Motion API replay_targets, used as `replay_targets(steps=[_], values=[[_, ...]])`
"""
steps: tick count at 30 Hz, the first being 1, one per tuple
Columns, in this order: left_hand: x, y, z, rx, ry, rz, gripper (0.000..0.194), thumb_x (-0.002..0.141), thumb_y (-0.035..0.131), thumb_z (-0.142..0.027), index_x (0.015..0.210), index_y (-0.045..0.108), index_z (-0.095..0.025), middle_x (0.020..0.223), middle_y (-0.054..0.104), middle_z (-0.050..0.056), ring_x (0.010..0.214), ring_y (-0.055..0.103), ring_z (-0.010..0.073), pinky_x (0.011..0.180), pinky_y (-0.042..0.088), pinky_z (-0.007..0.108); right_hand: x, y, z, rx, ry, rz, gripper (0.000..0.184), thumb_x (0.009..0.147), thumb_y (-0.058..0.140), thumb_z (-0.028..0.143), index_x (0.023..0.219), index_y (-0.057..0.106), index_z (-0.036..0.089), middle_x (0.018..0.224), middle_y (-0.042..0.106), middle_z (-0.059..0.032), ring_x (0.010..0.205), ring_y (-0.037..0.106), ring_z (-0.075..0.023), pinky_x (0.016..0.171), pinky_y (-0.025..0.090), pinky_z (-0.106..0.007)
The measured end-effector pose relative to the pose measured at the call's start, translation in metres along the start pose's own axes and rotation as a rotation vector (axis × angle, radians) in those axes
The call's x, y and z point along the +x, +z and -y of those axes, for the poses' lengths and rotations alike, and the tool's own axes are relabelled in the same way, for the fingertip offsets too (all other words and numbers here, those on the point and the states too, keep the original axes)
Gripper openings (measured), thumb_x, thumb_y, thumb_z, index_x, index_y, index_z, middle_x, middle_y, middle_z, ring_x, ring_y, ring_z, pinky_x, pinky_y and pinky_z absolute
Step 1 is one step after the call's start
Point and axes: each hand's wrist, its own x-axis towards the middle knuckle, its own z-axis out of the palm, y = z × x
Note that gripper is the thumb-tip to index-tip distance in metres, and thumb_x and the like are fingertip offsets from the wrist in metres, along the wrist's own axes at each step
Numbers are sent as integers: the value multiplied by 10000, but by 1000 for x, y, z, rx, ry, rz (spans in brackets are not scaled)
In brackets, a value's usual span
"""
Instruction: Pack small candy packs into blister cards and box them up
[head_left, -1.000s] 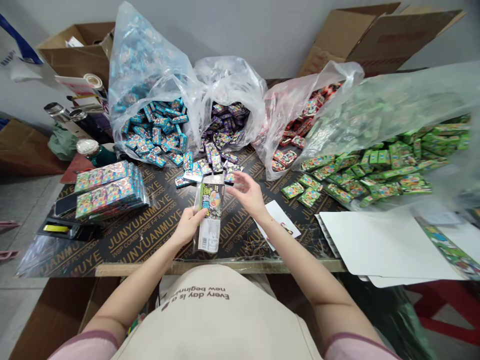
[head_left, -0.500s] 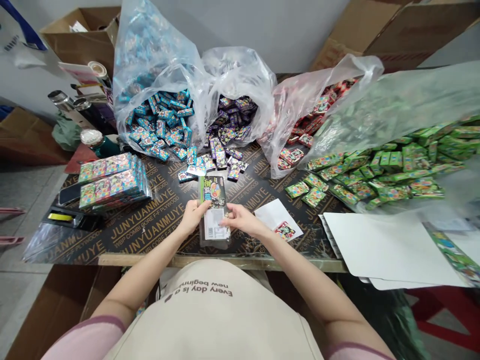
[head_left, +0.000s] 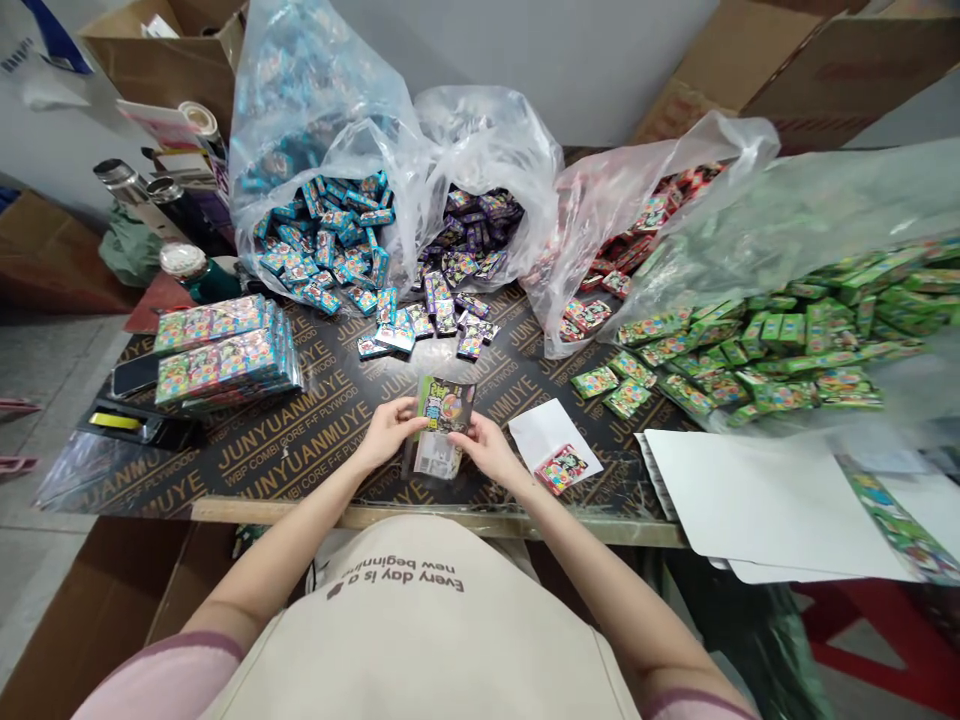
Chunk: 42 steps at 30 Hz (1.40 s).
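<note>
One printed packet (head_left: 448, 402) above the table (head_left: 330, 445), near its front edge — left hand (head_left: 394, 432) pinching one side, right hand (head_left: 491, 448) the other, thumbs and fingers drawn close on it. One red pack (head_left: 561, 469) on one white sheet (head_left: 541, 430), right. Four plastic bags (head_left: 322, 85) behind.

Grey wall (head_left: 592, 60) behind dark table (head_left: 330, 395) with lettering; grey floor (head_left: 45, 560) left.

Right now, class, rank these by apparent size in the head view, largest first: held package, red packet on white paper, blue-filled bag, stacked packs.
Blue-filled bag
Stacked packs
Held package
Red packet
</note>
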Motion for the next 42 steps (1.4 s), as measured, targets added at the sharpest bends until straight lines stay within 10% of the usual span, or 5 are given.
replay_targets(steps=[5, 14, 21, 29, 42], values=[[-8, 8, -6, 5, -48, 146, 388, 647, 776, -314, 972, 687, -120, 944, 731, 83, 828, 675, 195, 792, 513, 300, -4, 3, 12, 94, -70, -244, 296, 677, 732, 399, 848, 565, 225, 732, 639, 15, 681, 609, -158, 681, 502, -284], [-16, 44, -16, -402, -1, -327, 319, 588, 795, -320, 851, 741, -147, 826, 745, 51, 753, 666, 174, 763, 512, 298, -4, 45, 26, 357, -106, -496, 322, 818, 521, 490, 817, 648, 195, 726, 693, -20, 752, 644, -188, 774, 497, -330], [-7, 26, -35, -302, -97, -279, 172, 569, 743, -208, 731, 732, -152, 805, 744, 59, 721, 683, 175, 692, 515, 278, 2, 30, 29, 345, -59, -294, 98, 687, 674, 295, 725, 704, 210, 738, 721, -6, 719, 665, -184, 739, 519, -326], [-21, 9, -57, 468, 355, -8, 111, 696, 722, -271, 730, 757, -171, 760, 743, 72, 726, 685, 186, 725, 521, 289, -18, 2, 31, -147, -326, -201, 147, 781, 669, 325, 860, 766, 246, 883, 754, -29, 857, 698, -215, 847, 534, -371], [-30, 7, -68, 448, 292, 36, 162, 695, 737, -257, 834, 766, -179, 888, 751, 89, 833, 708, 214, 790, 562, 317, -16, 7, 51, -171, -201, -105, 179, 705, 735, 344, 792, 759, 189, 781, 747, -40, 644, 668, -166, 634, 544, -287]])
